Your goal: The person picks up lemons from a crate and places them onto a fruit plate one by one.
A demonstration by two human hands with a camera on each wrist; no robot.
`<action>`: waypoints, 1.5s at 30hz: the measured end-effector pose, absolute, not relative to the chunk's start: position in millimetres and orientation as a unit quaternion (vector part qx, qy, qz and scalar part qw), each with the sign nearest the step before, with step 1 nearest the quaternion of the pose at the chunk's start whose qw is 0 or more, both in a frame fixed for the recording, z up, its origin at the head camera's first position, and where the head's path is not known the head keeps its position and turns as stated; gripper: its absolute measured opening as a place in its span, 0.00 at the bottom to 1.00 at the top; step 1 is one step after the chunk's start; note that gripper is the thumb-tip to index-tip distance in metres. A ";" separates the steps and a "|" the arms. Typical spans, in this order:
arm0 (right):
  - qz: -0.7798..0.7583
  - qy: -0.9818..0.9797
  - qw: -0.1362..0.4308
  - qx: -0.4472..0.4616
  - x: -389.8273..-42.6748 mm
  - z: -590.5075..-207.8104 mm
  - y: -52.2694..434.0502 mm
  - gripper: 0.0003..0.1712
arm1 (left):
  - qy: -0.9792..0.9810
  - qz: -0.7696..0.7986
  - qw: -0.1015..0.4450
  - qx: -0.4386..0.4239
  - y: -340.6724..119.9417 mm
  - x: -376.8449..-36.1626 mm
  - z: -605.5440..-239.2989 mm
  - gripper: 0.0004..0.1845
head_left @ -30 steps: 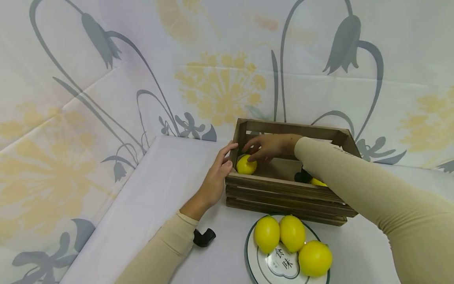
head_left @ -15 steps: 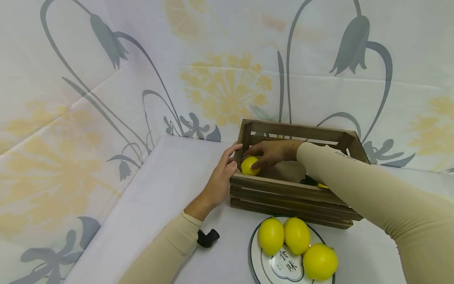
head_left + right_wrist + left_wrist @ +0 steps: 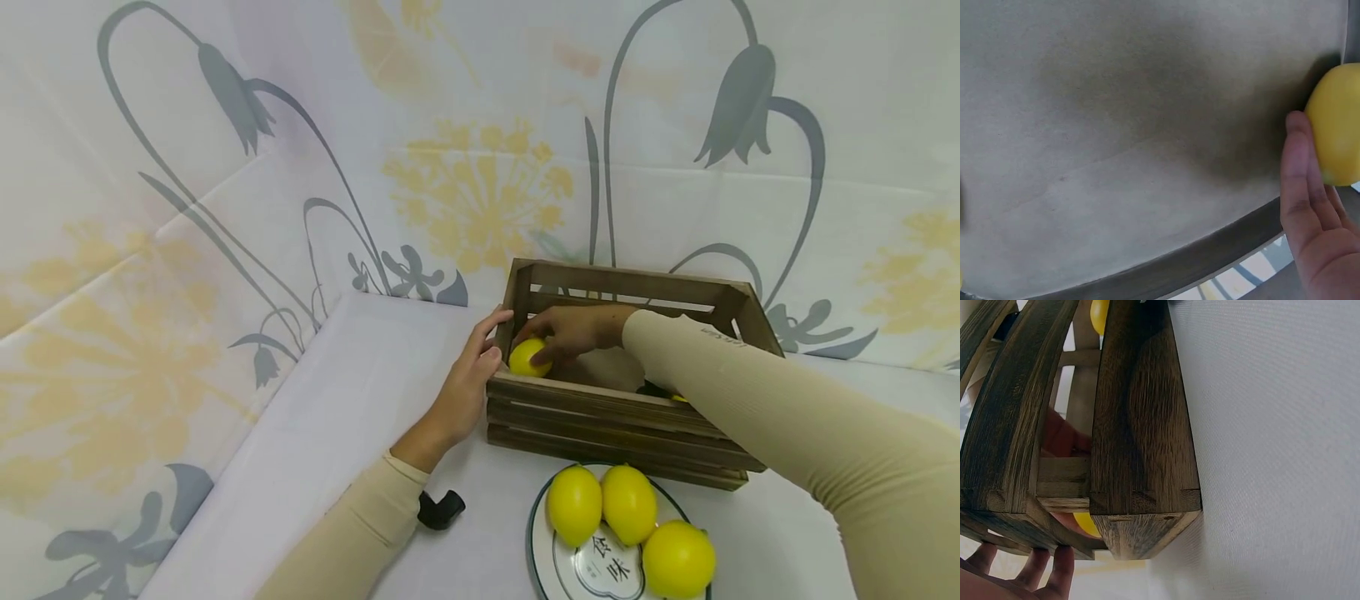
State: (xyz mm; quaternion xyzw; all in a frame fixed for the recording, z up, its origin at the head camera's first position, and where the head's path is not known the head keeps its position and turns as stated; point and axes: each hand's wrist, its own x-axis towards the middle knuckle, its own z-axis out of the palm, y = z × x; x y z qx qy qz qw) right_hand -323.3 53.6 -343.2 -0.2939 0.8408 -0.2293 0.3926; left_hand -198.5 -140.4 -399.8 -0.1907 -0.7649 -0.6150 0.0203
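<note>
Nearest me on the counter [image 3: 360,375], the plate [image 3: 538,552] runs off the bottom of the head view with three lemons [image 3: 574,506] on it. Past them, my left hand [image 3: 460,396] has its fingers extended against the slatted wooden crate [image 3: 570,398] at its left end; I'd keep that brace light but steady so the crate doesn't skid. Inside, my right hand [image 3: 576,329] pinches a single lemon [image 3: 525,357] in the left front corner, though I can't tell how firmly. I'd set the fingertips low on opposite flanks, since the smooth rind will likely slip, and keep any move vertical, clear of the rails. Several things are obscured: a black elbow-shaped piece [image 3: 442,510] half behind my left sleeve [image 3: 375,504], unidentifiable; and, toward the crate's right end, a yellow sliver [image 3: 679,399], probably another lemon, beside a dark object [image 3: 652,389], both mostly behind my right sleeve [image 3: 750,387] and the front rail. The right wrist view crops the pinched lemon; the left one shows it only between slats.
</note>
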 end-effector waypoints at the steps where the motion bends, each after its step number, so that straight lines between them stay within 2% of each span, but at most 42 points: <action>1: -0.231 0.840 0.392 -0.295 -323.1 -343.5 53.6 0.28 | -0.766 -0.614 0.020 -0.190 -140.4 -198.5 -400.4 0.28; 11: -0.224 0.849 0.375 -0.298 -322.0 -346.5 52.4 0.29 | -0.762 -0.614 0.027 -0.204 -141.6 -199.8 -400.7 0.29; 17: -0.223 0.848 0.384 -0.290 -320.3 -346.8 51.9 0.29 | -0.763 -0.614 0.022 -0.203 -141.7 -199.8 -401.3 0.29; 30: -0.213 0.851 0.389 -0.281 -322.1 -342.7 53.2 0.35 | -0.766 -0.611 0.023 -0.199 -141.6 -198.7 -398.0 0.29; 37: -0.242 0.843 0.384 -0.288 -325.3 -340.9 54.0 0.31 | -0.759 -0.618 0.024 -0.201 -142.0 -200.2 -399.0 0.29; 45: -0.237 0.851 0.364 -0.294 -326.1 -340.1 54.0 0.33 | -0.760 -0.619 0.022 -0.199 -141.6 -200.3 -400.1 0.29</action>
